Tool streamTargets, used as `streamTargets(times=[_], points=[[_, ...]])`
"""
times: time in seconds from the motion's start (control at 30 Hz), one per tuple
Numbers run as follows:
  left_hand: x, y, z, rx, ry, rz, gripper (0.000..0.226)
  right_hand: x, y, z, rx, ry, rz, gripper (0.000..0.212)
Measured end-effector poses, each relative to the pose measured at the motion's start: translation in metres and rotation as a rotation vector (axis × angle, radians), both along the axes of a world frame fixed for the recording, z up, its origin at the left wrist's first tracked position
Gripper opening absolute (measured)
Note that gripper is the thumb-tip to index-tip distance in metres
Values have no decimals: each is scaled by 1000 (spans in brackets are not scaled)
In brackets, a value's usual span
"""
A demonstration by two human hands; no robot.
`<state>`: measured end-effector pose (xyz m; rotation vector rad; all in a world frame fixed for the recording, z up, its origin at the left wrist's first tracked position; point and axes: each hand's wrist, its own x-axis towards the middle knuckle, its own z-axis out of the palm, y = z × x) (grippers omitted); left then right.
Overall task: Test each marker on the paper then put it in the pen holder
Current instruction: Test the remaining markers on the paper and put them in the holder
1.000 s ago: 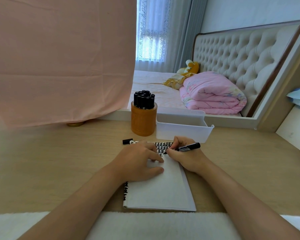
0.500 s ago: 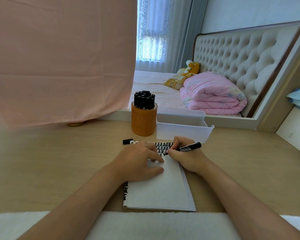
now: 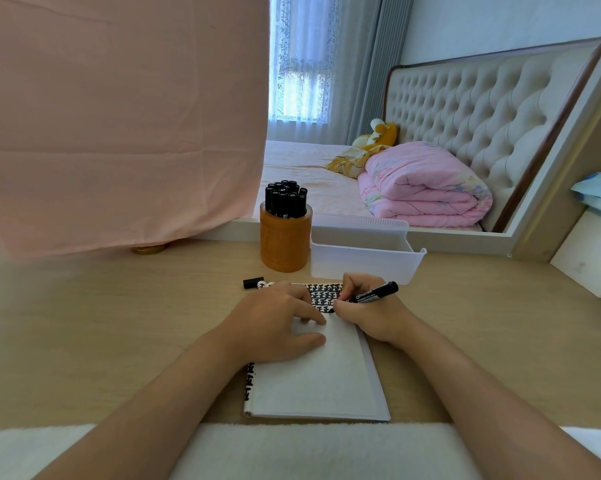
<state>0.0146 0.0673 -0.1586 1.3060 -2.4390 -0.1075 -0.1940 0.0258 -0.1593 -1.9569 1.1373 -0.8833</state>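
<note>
On the counter [image 3: 119, 323] the paper [image 3: 312, 386] lies nearest, with the left grip [image 3: 274, 323] released and pressing flat on its upper half. Just beside it the right grip [image 3: 368, 313] is clenched round the marker [image 3: 375, 294], whose tip, mostly hidden by the fingers, seems to meet the paper at the edge of a patch of black marks. Farther back lie a loose cap [image 3: 253, 283], then the holder [image 3: 284, 244] packed with other markers [image 3: 285, 199], and a white tray [image 3: 364, 261] just beside it.

One holder [image 3: 285, 240], one tray [image 3: 364, 268], one notebook [image 3: 319, 382], one cap [image 3: 253, 283], one held marker [image 3: 375, 295].
</note>
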Motion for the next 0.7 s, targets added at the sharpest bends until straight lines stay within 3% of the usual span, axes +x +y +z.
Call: streamTargets(times=[0.1, 0.27, 0.37, 0.5, 0.7], points=[[0, -1, -1, 1, -7, 7, 37, 0, 0, 0, 20, -23, -27, 27], [1, -1, -1, -10, 25, 2, 35, -4, 4, 5, 104, -237, -83, 20], [6, -3, 1, 42, 191, 16, 28, -4, 6, 16, 90, -302, -91, 4], [31, -15, 1, -42, 408, 185, 21, -2, 6, 22, 85, -268, -79, 12], [63, -32, -13, -30, 267, 455, 31, 0, 3, 22, 163, -285, 69, 38]])
